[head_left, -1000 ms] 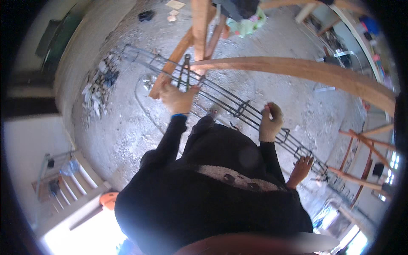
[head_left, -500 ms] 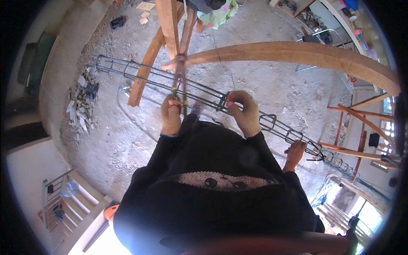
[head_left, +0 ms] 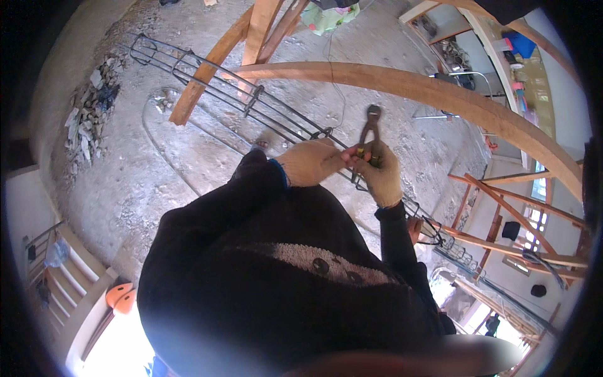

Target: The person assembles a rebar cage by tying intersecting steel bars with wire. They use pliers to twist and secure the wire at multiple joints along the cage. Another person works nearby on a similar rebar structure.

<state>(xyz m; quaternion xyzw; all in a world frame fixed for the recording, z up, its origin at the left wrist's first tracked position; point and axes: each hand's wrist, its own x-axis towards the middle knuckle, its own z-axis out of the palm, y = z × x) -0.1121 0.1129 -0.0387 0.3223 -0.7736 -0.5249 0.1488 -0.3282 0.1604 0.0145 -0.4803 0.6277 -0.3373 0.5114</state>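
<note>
My right hand point(head_left: 384, 179), in a beige glove with bare fingertips, is closed around the handles of a pair of pincers point(head_left: 372, 125). Their metal jaws point away from me, above the rebar cage point(head_left: 286, 118). My left hand point(head_left: 311, 162), gloved alike, reaches across to the right, its closed fingertips meeting those of the right hand beside the handles. Whatever those left fingers pinch is too small to make out. The cage, long steel bars with square stirrups, runs diagonally from far left to near right, passing beneath both hands.
A curved-looking timber beam point(head_left: 402, 81) crosses beyond the cage, beside upright wooden posts point(head_left: 259, 34). Rubble point(head_left: 88, 122) lies on the left of the rough floor. Braced timbers point(head_left: 509, 207) stand at right. A loose bar point(head_left: 160, 154) bends across the floor nearby.
The pincers have passed from my left hand to my right. My left hand has moved right, close to the other one. The view has shifted, and the other person's hand is now mostly hidden.
</note>
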